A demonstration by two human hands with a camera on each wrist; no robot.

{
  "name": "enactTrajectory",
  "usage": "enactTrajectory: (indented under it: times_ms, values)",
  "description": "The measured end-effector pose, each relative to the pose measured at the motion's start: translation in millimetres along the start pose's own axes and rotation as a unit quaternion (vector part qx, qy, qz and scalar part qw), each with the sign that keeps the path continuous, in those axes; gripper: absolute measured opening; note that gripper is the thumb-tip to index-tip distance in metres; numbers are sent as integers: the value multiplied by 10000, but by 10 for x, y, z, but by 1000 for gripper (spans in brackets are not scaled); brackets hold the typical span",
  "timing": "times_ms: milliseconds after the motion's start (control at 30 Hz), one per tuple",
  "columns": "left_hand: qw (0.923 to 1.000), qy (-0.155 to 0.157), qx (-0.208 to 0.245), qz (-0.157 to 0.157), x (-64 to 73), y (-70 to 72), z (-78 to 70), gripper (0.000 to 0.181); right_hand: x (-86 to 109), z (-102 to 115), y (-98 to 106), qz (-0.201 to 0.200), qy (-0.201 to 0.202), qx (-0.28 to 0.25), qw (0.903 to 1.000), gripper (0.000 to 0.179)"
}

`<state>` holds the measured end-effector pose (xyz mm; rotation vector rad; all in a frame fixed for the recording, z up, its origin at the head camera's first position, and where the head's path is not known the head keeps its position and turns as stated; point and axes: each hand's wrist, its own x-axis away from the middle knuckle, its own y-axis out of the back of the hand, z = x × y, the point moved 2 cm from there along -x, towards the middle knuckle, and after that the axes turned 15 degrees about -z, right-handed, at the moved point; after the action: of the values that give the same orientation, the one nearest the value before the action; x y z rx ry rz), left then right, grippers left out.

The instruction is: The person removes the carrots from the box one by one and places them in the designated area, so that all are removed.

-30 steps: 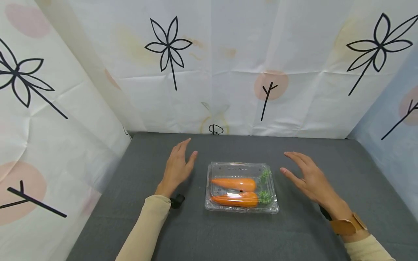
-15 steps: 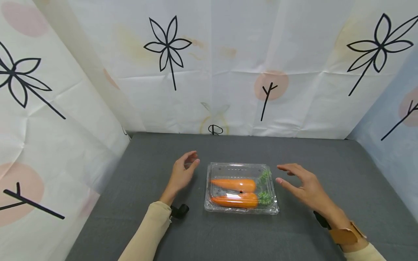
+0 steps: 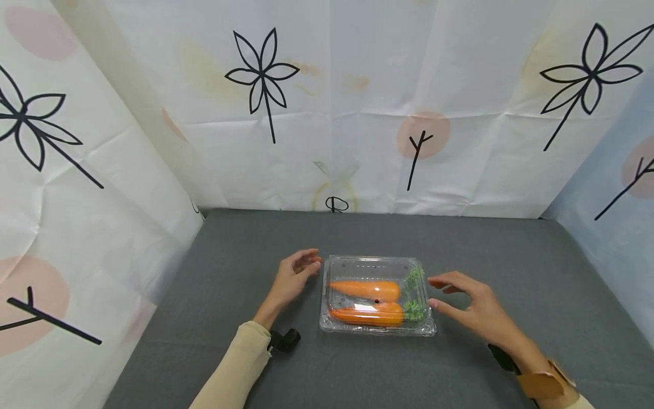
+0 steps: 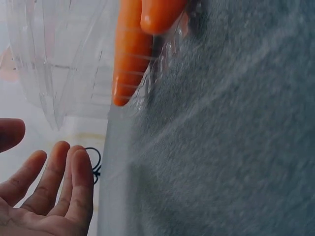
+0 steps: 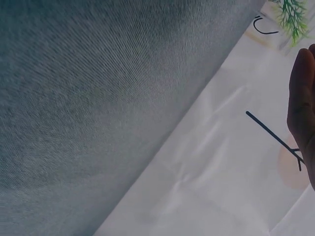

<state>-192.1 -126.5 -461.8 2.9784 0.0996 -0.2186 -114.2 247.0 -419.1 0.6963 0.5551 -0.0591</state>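
Note:
A clear plastic clamshell box lies closed on the grey table, with two orange carrots with green tops visible through its lid. My left hand is just left of the box, fingers loosely bent and holding nothing. In the left wrist view, a gap shows between those fingers and the box wall. Beside the box's right edge is my right hand, thumb and fingers apart with nothing between them; whether its tips touch the plastic cannot be told. The right wrist view catches only part of that hand and some green carrot top.
A grey cloth-covered table surrounds the box. White sheets printed with black plant drawings stand at the back and left, and a bluish one at the right. A black band is on the left wrist, a brown strap on the right.
Both hands have come closer to the box from either side and nearer the person, the left moving right and the right moving left. Left fingers have bent more. The box stays put.

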Motion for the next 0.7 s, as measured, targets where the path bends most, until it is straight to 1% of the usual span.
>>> enactTrajectory:
  times_ms: [233,333,467,700]
  values:
    - [9988,384,289,124,31,-48,46,39,105,20,-17,-26,205,-460,9987,46]
    - [9976,503,441,169,36,-60,85,41,150,19,-38,-47,214,-572,9981,45]
    - [9968,568,525,209,51,-75,112,39,199,15,-62,37,148,-665,9977,42]
    - [9964,592,582,193,70,-100,115,35,250,7,-76,330,199,-1075,9935,36]
